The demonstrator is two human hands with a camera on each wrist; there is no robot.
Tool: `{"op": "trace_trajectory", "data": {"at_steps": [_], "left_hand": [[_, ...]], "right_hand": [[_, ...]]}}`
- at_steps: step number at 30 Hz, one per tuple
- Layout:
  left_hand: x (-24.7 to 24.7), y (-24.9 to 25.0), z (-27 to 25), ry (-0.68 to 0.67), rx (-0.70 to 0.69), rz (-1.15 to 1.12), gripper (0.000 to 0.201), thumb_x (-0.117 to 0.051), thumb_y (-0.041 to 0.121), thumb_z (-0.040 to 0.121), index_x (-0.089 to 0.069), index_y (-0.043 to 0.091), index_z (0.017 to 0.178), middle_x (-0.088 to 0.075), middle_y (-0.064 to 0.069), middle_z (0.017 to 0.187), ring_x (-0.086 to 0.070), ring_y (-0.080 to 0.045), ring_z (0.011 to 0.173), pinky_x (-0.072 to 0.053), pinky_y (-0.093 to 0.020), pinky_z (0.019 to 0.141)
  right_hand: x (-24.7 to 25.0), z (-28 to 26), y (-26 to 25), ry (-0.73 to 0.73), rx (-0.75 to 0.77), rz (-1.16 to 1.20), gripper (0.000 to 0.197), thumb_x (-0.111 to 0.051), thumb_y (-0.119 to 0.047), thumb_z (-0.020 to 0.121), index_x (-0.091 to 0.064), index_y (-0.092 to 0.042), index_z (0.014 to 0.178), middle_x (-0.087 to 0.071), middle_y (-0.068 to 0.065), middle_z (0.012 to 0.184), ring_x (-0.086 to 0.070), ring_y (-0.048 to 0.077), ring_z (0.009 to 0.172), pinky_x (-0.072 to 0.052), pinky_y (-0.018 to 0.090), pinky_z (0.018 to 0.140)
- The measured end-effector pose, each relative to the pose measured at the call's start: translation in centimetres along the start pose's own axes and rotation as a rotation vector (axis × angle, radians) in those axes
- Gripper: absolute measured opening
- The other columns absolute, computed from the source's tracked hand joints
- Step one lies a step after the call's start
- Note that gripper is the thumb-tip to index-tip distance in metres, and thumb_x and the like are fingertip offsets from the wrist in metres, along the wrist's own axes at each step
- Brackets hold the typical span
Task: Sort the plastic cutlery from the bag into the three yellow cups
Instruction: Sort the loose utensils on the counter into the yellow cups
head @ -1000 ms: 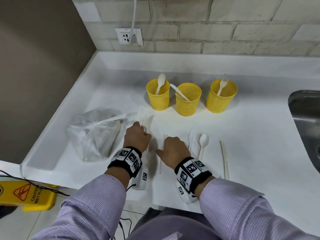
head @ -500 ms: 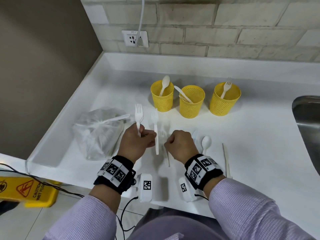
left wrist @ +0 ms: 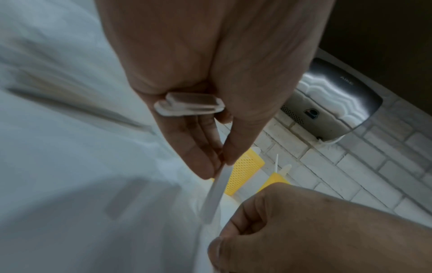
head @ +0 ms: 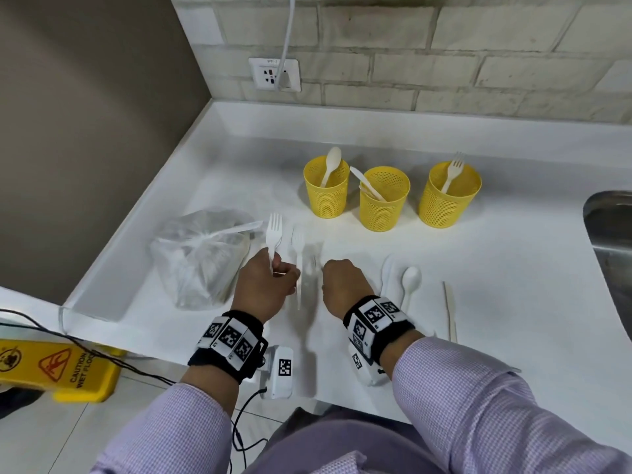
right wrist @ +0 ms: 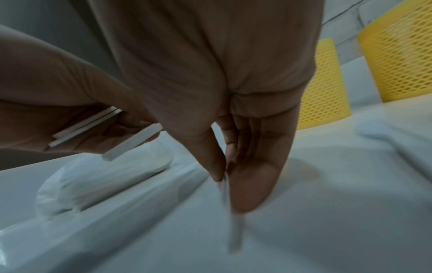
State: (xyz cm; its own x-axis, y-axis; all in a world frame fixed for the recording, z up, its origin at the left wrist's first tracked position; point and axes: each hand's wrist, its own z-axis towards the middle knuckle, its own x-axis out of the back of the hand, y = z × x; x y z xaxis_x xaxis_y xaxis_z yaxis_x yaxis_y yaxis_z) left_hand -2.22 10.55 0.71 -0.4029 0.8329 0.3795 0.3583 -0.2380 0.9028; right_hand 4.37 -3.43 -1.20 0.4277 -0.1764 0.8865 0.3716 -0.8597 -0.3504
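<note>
Three yellow mesh cups stand in a row: the left cup (head: 326, 195) has a spoon, the middle cup (head: 383, 203) a knife, the right cup (head: 448, 200) a fork. My left hand (head: 284, 272) grips white plastic forks (head: 274, 230) tines up, and the left wrist view shows stacked handles (left wrist: 189, 105) in the palm and one more handle (left wrist: 216, 186) pinched by the fingertips. My right hand (head: 324, 268) pinches a blurred fork (right wrist: 235, 227) just beside the left hand. The clear cutlery bag (head: 201, 258) lies to the left.
Two white spoons (head: 410, 280) and a knife (head: 450, 311) lie on the white counter (head: 513, 285) right of my hands. A steel sink (head: 612, 234) is at the far right. A brick wall with an outlet (head: 274, 74) is behind. A yellow wet-floor sign (head: 61, 369) stands below left.
Both hands have risen off the counter, where they lay over the forks. The left hand now grips forks upright, and the right hand has picked one up beside it.
</note>
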Motion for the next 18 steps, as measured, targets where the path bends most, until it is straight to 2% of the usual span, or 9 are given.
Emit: {"op": "trace_trajectory", "data": {"at_steps": [2, 5, 7, 9, 11, 12, 15, 18], "left_hand": [[0.1, 0.2, -0.1, -0.002, -0.012, -0.01, 0.034, -0.07, -0.003, 0.085, -0.041, 0.015, 0.08, -0.068, -0.014, 0.08, -0.064, -0.023, 0.068, -0.064, -0.043, 0.075], [0.2, 0.6, -0.1, -0.013, -0.021, -0.025, 0.034, -0.069, -0.002, 0.085, -0.04, 0.015, 0.08, -0.067, -0.019, 0.079, -0.063, -0.023, 0.066, -0.063, -0.04, 0.073], [0.2, 0.8, -0.1, -0.022, -0.02, -0.058, 0.035, -0.068, -0.004, 0.085, -0.039, 0.015, 0.079, -0.059, -0.011, 0.073, -0.059, -0.019, 0.063, -0.061, -0.036, 0.068], [0.2, 1.1, -0.2, -0.038, -0.014, -0.108, 0.038, -0.068, -0.005, 0.085, -0.037, 0.015, 0.078, -0.059, -0.005, 0.072, -0.056, -0.017, 0.062, -0.06, -0.036, 0.069], [0.0, 1.4, -0.3, -0.058, 0.003, -0.168, 0.039, -0.069, -0.008, 0.086, -0.037, 0.015, 0.079, -0.067, -0.007, 0.074, -0.06, -0.018, 0.064, -0.064, -0.042, 0.075], [-0.1, 1.7, -0.3, -0.069, 0.01, -0.195, 0.039, -0.068, -0.009, 0.086, -0.038, 0.014, 0.08, -0.07, -0.01, 0.078, -0.062, -0.02, 0.068, -0.064, -0.044, 0.078], [-0.4, 2.4, -0.5, -0.108, 0.014, -0.246, 0.038, -0.066, -0.014, 0.085, -0.039, 0.013, 0.08, -0.075, -0.017, 0.085, -0.071, -0.03, 0.077, -0.064, -0.047, 0.079], [-0.7, 2.7, -0.6, -0.145, 0.025, -0.282, 0.039, -0.068, -0.015, 0.085, -0.041, 0.013, 0.08, -0.076, -0.02, 0.087, -0.074, -0.043, 0.09, -0.062, -0.052, 0.082]], "right_hand": [[0.6, 0.0, -0.1, 0.003, -0.002, -0.01, 0.008, -0.051, -0.005, 0.097, -0.055, -0.011, 0.093, -0.066, 0.016, 0.116, -0.066, 0.035, 0.106, -0.042, 0.031, 0.074], [0.9, 0.1, 0.3, 0.016, -0.028, 0.034, 0.018, -0.061, -0.01, 0.09, -0.046, -0.011, 0.08, -0.067, 0.015, 0.103, -0.066, 0.035, 0.095, -0.039, 0.029, 0.068], [1.2, 0.1, 0.7, 0.015, -0.089, 0.148, 0.032, -0.071, -0.019, 0.083, -0.044, -0.009, 0.068, -0.06, 0.009, 0.08, -0.061, 0.031, 0.079, -0.038, 0.028, 0.061], [1.8, 0.1, 1.1, 0.056, -0.135, 0.349, 0.029, -0.072, -0.02, 0.077, -0.052, -0.004, 0.063, -0.059, 0.009, 0.064, -0.061, 0.03, 0.067, -0.043, 0.031, 0.052], [2.3, 0.0, 1.3, 0.12, -0.15, 0.658, 0.017, -0.068, -0.013, 0.078, -0.063, 0.001, 0.07, -0.068, 0.015, 0.065, -0.069, 0.031, 0.062, -0.059, 0.037, 0.056], [2.5, -0.2, 1.3, 0.131, -0.167, 0.822, 0.013, -0.068, -0.009, 0.081, -0.066, 0.001, 0.074, -0.07, 0.016, 0.069, -0.071, 0.031, 0.061, -0.063, 0.041, 0.059], [3.4, -1.0, 1.2, 0.049, -0.186, 1.227, 0.007, -0.064, 0.001, 0.09, -0.065, 0.002, 0.084, -0.067, 0.021, 0.076, -0.069, 0.03, 0.061, -0.063, 0.045, 0.06], [4.1, -1.7, 1.2, 0.001, -0.141, 1.327, 0.003, -0.063, 0.002, 0.093, -0.064, 0.001, 0.09, -0.065, 0.018, 0.077, -0.069, 0.026, 0.061, -0.063, 0.044, 0.064]]}}
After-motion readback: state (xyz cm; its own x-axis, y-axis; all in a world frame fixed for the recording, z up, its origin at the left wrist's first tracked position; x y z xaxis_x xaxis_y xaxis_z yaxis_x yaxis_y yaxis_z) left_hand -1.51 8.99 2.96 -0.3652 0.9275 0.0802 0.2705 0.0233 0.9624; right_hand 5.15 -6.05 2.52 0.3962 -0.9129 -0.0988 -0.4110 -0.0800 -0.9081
